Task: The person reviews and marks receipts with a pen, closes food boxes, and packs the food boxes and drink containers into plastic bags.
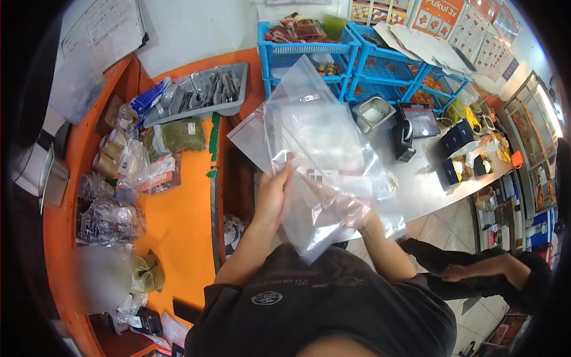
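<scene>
A stack of large clear plastic bags (315, 137) is held up in front of my chest, tilted and partly folded over itself. On its left edge, my left hand (275, 193) is closed, the thumb lying over the plastic. Lower down on the right, my right hand (359, 219) is closed on the same bags. Shiny film covers most of its fingers, so their exact grip is blurred. Some flat label or print shows faintly through the layers near the middle.
Blue stacked baskets (306, 52) with packets stand against the wall. A grey tray of utensils (208, 92) and wrapped goods sit on the orange counter (178, 220) at left. On the steel counter (416, 184) are a metal container (373, 113) and dark boxes (458, 140). Another person's arm (488, 271) is at right.
</scene>
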Demonstrator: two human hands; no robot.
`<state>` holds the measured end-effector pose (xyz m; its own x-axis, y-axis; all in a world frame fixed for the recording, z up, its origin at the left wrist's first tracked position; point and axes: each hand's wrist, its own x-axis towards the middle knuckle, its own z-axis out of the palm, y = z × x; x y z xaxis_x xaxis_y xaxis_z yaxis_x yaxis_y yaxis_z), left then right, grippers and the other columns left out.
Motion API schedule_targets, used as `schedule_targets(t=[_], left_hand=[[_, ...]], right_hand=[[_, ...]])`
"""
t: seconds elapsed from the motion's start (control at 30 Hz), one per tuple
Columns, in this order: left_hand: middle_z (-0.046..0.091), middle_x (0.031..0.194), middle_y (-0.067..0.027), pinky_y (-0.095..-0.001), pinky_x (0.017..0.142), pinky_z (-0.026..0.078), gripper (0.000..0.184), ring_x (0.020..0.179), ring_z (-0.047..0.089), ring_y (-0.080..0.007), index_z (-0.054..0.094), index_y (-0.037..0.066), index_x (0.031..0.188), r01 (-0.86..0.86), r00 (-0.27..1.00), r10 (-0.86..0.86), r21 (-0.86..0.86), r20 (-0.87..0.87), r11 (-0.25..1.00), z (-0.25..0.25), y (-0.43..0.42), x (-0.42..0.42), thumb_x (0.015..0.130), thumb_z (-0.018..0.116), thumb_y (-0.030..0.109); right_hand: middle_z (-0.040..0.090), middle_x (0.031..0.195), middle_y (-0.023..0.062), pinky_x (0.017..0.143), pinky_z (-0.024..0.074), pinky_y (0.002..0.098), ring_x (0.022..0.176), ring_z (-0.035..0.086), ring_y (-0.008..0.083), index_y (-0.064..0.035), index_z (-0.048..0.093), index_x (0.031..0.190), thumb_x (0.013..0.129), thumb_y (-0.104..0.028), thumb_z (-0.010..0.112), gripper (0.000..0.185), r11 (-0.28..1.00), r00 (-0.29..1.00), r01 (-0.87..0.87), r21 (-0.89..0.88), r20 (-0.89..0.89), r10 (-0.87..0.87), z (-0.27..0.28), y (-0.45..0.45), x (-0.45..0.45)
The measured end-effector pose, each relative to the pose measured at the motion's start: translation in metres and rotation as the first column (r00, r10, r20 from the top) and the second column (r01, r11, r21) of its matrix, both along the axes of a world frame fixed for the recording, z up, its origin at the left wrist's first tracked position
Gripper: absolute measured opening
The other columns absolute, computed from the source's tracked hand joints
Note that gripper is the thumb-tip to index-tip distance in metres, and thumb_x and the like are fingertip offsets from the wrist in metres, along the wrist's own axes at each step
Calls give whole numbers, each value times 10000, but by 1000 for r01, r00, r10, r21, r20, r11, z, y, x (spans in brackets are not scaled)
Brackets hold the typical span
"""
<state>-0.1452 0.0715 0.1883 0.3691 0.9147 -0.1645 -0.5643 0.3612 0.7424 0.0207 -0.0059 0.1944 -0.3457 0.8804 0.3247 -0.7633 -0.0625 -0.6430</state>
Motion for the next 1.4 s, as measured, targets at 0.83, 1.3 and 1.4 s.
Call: schedule_targets(t=[0.83, 1.3, 1.4], left_hand=[[616, 863, -111, -387, 708, 422, 448, 785, 569, -247, 591, 7, 1007, 554, 400, 389, 557, -830, 619, 13, -40, 37, 729, 782, 301], [399, 494, 7, -263, 438, 258, 317, 488, 349, -46, 403, 35, 553, 431, 810, -115, 452, -575, 781, -13, -50, 68, 764, 638, 5], [315, 496, -79, -300, 433, 262, 262, 451, 320, -118, 355, 18, 576, 364, 562, 454, 700, -691, 615, 15, -52, 61, 674, 594, -27]], right_hand=[[580, 674, 13, 527, 411, 247, 618, 540, 87, -27, 639, 760, 852, -200, 697, 205, 838, 577, 542, -63, 753, -316, -25, -22, 52], [651, 869, 79, 729, 488, 337, 831, 615, 182, -15, 662, 953, 830, -324, 707, 336, 918, 682, 300, -261, 731, -15, -26, -29, 88], [607, 671, 120, 581, 456, 382, 624, 599, 259, -48, 635, 731, 791, -294, 713, 265, 727, -34, 484, 487, 841, -540, -49, -22, 110]])
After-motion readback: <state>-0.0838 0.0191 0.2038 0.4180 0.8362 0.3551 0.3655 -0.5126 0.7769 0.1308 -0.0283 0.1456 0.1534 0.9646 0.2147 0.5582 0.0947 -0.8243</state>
